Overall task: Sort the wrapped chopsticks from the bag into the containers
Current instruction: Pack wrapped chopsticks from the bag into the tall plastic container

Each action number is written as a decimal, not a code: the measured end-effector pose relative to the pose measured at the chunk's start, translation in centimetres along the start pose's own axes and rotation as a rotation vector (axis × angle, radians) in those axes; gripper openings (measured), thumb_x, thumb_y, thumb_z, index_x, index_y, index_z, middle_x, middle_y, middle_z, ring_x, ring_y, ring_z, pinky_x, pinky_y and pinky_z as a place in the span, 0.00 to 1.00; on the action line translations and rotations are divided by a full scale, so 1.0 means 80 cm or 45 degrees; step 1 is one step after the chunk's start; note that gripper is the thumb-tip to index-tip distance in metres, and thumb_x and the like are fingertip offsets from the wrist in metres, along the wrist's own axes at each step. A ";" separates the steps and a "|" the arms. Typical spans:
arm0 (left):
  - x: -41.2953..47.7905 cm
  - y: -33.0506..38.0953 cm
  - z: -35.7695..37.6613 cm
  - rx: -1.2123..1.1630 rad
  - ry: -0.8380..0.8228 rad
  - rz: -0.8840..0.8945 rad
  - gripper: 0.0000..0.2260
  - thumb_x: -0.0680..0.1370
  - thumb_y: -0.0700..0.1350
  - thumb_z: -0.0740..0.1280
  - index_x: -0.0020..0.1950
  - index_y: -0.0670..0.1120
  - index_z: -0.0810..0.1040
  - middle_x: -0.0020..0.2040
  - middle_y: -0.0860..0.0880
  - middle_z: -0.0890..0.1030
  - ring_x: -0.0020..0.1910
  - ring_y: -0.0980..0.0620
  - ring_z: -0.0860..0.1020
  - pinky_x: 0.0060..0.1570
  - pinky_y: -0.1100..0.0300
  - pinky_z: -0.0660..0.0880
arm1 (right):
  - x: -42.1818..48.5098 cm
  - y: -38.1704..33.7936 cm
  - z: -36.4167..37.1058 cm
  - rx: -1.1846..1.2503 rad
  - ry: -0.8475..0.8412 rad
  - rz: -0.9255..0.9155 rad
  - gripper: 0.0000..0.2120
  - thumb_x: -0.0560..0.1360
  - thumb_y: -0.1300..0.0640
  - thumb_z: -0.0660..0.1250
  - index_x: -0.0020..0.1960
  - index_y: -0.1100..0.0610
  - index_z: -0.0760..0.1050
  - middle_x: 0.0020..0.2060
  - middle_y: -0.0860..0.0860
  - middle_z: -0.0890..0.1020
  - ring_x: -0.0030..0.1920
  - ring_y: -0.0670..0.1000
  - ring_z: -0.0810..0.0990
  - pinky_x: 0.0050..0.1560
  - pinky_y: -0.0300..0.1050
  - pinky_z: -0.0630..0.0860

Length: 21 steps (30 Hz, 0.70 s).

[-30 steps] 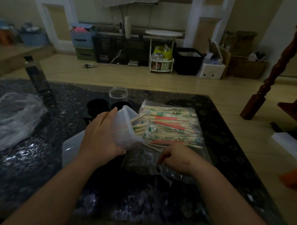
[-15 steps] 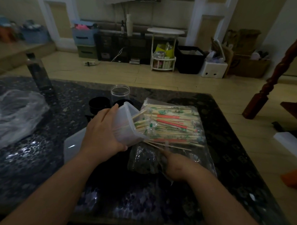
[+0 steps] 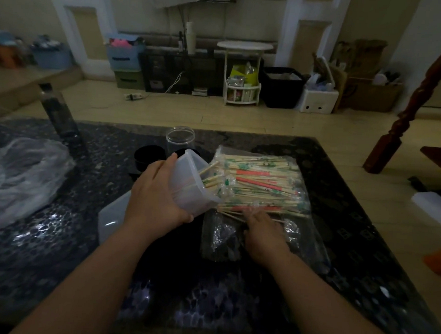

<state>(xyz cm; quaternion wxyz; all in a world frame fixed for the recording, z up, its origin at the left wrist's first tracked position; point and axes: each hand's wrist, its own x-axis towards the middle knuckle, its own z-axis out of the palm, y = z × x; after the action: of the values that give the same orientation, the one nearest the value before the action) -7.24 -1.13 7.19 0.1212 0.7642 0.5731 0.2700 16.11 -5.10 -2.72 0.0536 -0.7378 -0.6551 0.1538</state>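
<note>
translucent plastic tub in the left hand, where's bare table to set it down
Bare dark speckled table lies between the two forearms near the front edge, and between the crumpled clear bag and the left hand. Crowded: the black cups, clear jar and wrapped chopstick pile around the translucent plastic tub.

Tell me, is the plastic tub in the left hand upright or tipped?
Tipped. The left hand holds the tub tilted over, its open mouth facing the wrapped chopsticks, with a few stick ends poking out.
</note>
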 end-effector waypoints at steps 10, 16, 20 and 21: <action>0.008 -0.005 0.000 -0.010 -0.018 -0.027 0.59 0.55 0.51 0.83 0.79 0.54 0.54 0.73 0.52 0.62 0.71 0.48 0.63 0.67 0.50 0.64 | 0.029 -0.011 -0.016 -0.059 0.056 0.036 0.22 0.78 0.57 0.61 0.70 0.42 0.71 0.64 0.53 0.72 0.68 0.58 0.64 0.67 0.52 0.63; 0.007 -0.007 0.000 -0.020 -0.024 -0.012 0.59 0.55 0.51 0.83 0.79 0.54 0.53 0.73 0.52 0.62 0.71 0.48 0.63 0.68 0.50 0.64 | 0.040 -0.016 -0.016 -0.102 0.030 0.110 0.19 0.75 0.59 0.64 0.65 0.50 0.71 0.61 0.56 0.73 0.65 0.60 0.67 0.65 0.58 0.68; 0.008 -0.007 -0.001 -0.020 -0.022 -0.005 0.59 0.55 0.51 0.83 0.79 0.54 0.53 0.73 0.51 0.62 0.71 0.48 0.63 0.68 0.49 0.64 | 0.047 -0.014 -0.017 -0.164 -0.012 0.104 0.17 0.77 0.56 0.64 0.65 0.48 0.74 0.62 0.54 0.71 0.66 0.59 0.66 0.65 0.56 0.67; 0.007 -0.007 -0.001 -0.021 -0.022 -0.004 0.59 0.55 0.51 0.83 0.79 0.54 0.53 0.73 0.51 0.62 0.71 0.48 0.63 0.68 0.50 0.64 | 0.049 -0.014 -0.017 -0.186 -0.018 0.105 0.16 0.77 0.56 0.64 0.65 0.50 0.73 0.62 0.55 0.72 0.66 0.60 0.66 0.66 0.57 0.66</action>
<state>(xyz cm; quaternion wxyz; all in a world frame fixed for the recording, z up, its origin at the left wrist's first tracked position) -7.60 -0.40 7.11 0.1329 0.7645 0.5711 0.2680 15.79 -0.95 -1.70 -0.0112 -0.7650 -0.6339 0.1129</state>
